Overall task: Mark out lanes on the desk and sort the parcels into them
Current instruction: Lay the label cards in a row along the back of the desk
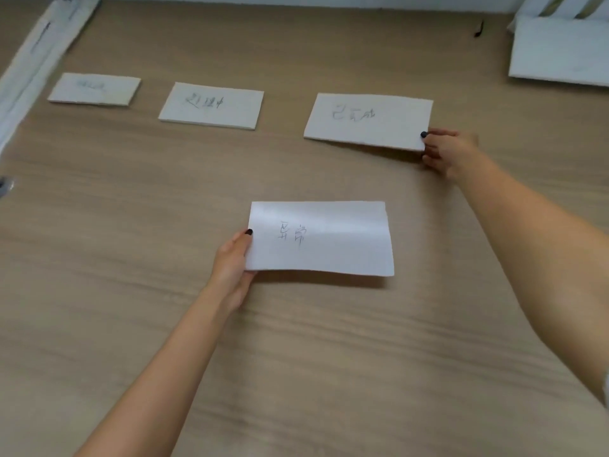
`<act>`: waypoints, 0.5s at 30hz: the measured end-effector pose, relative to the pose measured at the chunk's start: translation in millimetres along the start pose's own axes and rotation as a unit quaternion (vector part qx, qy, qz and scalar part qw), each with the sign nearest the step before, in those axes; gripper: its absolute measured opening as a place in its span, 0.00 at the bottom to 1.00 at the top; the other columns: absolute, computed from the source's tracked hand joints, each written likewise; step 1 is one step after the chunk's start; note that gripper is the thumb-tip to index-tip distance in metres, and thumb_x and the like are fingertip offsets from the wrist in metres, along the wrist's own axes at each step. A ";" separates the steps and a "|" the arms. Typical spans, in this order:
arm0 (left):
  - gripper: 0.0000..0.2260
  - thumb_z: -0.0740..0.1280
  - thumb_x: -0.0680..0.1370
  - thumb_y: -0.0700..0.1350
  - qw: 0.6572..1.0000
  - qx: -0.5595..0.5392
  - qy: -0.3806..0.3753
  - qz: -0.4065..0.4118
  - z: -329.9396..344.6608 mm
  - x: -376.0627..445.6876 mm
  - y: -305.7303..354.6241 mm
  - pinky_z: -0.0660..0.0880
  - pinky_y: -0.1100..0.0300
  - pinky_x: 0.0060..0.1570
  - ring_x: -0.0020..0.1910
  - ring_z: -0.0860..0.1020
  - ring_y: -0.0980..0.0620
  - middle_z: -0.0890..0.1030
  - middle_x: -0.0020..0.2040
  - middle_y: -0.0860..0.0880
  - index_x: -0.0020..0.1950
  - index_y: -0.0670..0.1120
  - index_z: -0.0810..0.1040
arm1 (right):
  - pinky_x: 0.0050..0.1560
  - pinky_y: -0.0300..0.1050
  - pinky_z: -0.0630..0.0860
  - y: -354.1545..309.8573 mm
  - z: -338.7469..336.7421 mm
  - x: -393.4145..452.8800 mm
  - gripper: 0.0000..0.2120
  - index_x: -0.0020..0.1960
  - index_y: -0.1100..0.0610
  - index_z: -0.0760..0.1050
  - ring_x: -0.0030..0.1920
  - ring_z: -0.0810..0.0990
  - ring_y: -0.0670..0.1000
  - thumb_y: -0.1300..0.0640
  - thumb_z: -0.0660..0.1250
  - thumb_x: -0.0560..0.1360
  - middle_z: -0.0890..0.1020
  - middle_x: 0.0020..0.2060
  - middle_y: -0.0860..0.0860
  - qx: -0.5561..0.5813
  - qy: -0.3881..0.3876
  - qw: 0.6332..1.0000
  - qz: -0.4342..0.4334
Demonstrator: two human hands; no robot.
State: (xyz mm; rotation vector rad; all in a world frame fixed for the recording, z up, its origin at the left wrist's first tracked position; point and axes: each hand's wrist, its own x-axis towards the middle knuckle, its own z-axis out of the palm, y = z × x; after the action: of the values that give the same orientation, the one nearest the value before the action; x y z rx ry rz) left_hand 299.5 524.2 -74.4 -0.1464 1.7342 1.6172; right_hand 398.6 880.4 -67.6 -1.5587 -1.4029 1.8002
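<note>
Three white handwritten label cards lie in a row on the wooden desk [131,199]: a left card [95,89], a middle card [211,105] and a right card [369,121]. My right hand [446,152] pinches the right card's near right corner, thumb on top. My left hand [232,262] holds a fourth folded white paper label [321,239] by its left edge, lifted a little above the desk's middle, with its shadow beneath.
A long white wrapped bundle [39,51] lies along the far left edge. White flat parcels [560,51] are stacked at the far right corner. A small dark mark [478,29] sits near the back, and a grey object [5,186] pokes in at the left edge.
</note>
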 end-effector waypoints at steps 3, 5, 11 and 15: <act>0.13 0.55 0.80 0.40 1.000 -0.005 -0.004 0.003 5.7 11.3 1.8 0.75 0.57 0.49 0.48 0.79 0.51 0.82 0.52 0.46 0.59 0.42 0.76 | 0.25 0.33 0.74 -3.8 -4.0 13.8 0.05 0.48 0.56 0.75 0.32 0.76 0.44 0.64 0.67 0.74 0.77 0.38 0.49 -0.026 0.005 1.000 -0.009; 0.13 0.55 0.80 0.39 1.000 0.002 -0.012 0.010 9.7 14.9 1.9 0.76 0.57 0.47 0.47 0.80 0.51 0.82 0.51 0.46 0.58 0.42 0.77 | 0.24 0.33 0.73 -5.5 -6.7 19.3 0.07 0.41 0.53 0.73 0.28 0.76 0.43 0.63 0.69 0.73 0.78 0.37 0.50 -0.060 0.012 0.998 -0.023; 0.14 0.55 0.80 0.38 0.999 0.012 -0.040 0.019 30.3 3.9 2.5 0.78 0.61 0.41 0.43 0.82 0.54 0.85 0.46 0.50 0.51 0.47 0.80 | 0.27 0.34 0.74 -16.3 -22.0 16.0 0.13 0.56 0.57 0.77 0.29 0.75 0.44 0.59 0.71 0.72 0.78 0.37 0.51 -0.111 0.027 0.993 -0.039; 0.14 0.55 0.80 0.38 0.999 0.003 -0.044 0.014 43.4 -4.4 7.3 0.78 0.63 0.38 0.41 0.82 0.54 0.85 0.44 0.50 0.50 0.47 0.80 | 0.37 0.42 0.79 -24.8 -29.8 4.0 0.18 0.58 0.56 0.75 0.37 0.80 0.50 0.54 0.73 0.70 0.80 0.49 0.54 -0.175 0.088 0.979 -0.056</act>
State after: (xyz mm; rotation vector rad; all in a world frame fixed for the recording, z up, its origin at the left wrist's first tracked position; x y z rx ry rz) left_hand 317.4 562.9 -62.6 -0.0477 1.6814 1.6142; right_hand 416.3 907.0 -45.4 -1.7178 -1.7507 1.3654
